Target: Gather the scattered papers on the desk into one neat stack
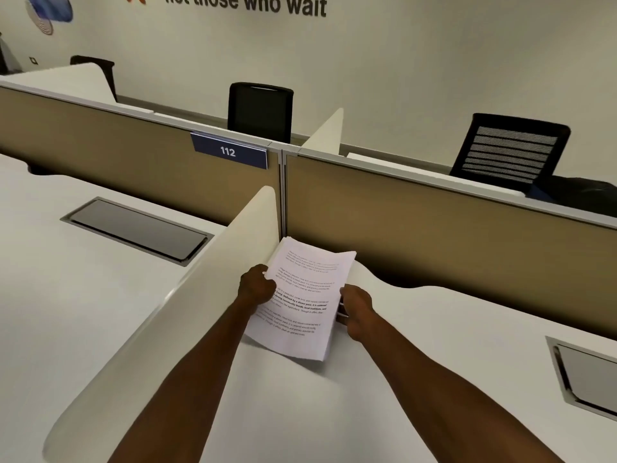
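A stack of white printed papers (pixel 302 297) is held over the white desk (pixel 417 379), close to the corner where the side divider meets the back partition. My left hand (pixel 255 285) grips the stack's left edge, thumb on the top sheet. My right hand (pixel 355 310) grips its right edge, fingers curled around the sheets. The stack tilts away from me and its near edge hovers just above the desk. No other loose sheets show on the desk.
A cream curved divider (pixel 187 305) runs along the left of the papers. A tan partition (pixel 450 228) with a blue "112" sign (pixel 230 151) closes the back. Grey cable hatches (pixel 137 230) (pixel 587 375) sit in both desks. Black chairs (pixel 260 110) stand beyond.
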A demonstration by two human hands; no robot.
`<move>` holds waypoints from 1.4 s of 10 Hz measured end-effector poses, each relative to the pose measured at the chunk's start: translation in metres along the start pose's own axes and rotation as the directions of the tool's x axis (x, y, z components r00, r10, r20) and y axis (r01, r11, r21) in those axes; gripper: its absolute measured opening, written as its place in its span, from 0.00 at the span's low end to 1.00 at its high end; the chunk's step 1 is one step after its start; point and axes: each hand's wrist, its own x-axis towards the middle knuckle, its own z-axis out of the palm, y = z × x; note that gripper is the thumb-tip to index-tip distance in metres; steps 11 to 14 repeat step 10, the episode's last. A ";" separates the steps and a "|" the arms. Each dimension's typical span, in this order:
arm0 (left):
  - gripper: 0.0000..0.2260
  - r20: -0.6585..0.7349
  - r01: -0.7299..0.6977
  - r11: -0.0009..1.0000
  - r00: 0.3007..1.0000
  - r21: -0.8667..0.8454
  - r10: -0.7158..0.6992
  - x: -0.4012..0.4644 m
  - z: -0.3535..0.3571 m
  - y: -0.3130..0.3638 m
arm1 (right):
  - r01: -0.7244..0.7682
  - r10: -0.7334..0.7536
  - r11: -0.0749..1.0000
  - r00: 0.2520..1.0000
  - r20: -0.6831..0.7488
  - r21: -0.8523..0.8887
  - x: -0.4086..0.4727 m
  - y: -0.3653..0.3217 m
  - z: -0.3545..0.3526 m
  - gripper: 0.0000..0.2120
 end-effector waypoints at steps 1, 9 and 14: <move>0.24 -0.048 -0.026 0.996 0.998 0.080 0.030 0.008 0.007 -0.007 | 0.017 -0.018 0.999 0.999 -0.032 -0.035 0.018 0.007 0.005 0.09; 0.36 -0.079 -0.214 0.883 0.960 0.417 0.270 -0.017 0.038 0.005 | 0.224 -0.415 0.499 0.910 -0.004 -0.837 -0.014 0.012 -0.031 0.33; 0.36 -0.055 -0.310 0.825 0.924 0.472 0.379 -0.039 0.037 0.025 | 0.238 -0.546 0.293 0.837 0.042 -0.926 -0.027 0.003 -0.063 0.35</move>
